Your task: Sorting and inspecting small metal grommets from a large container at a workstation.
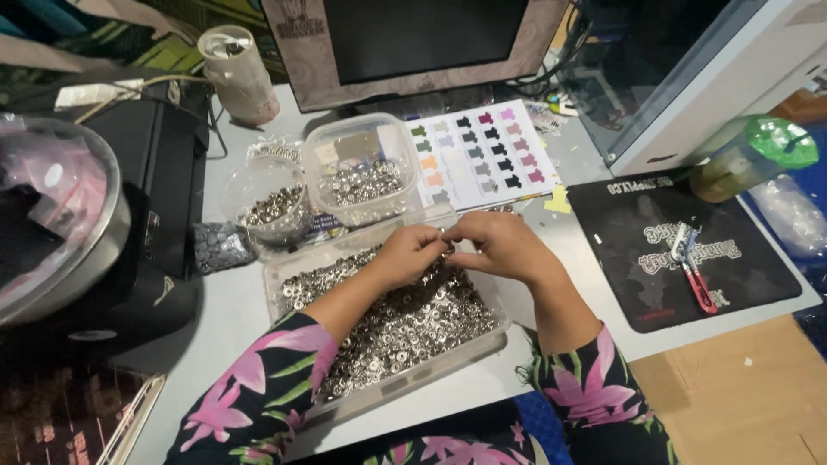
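My left hand (pixel 412 251) and my right hand (pixel 500 243) meet fingertip to fingertip above a clear plastic tray (pixel 482 344) heaped with small silver metal snaps (pixel 405 327). Both hands pinch something tiny between them, likely a snap piece; it is too small to make out. Behind the tray stand a square clear tub (pixel 362 181) and a round clear cup (pixel 271 202), each holding more silver snaps. My sleeves are black with pink flowers.
A colour chart sheet (pixel 478 155) lies under a monitor (pixel 413 43). To the right a black mouse mat (pixel 680 250) carries red-handled snips (pixel 696 280). A green-lidded bottle (pixel 749 155), a can (pixel 237 73), a black machine (pixel 155 198) and a domed bowl (pixel 52 215) surround the desk.
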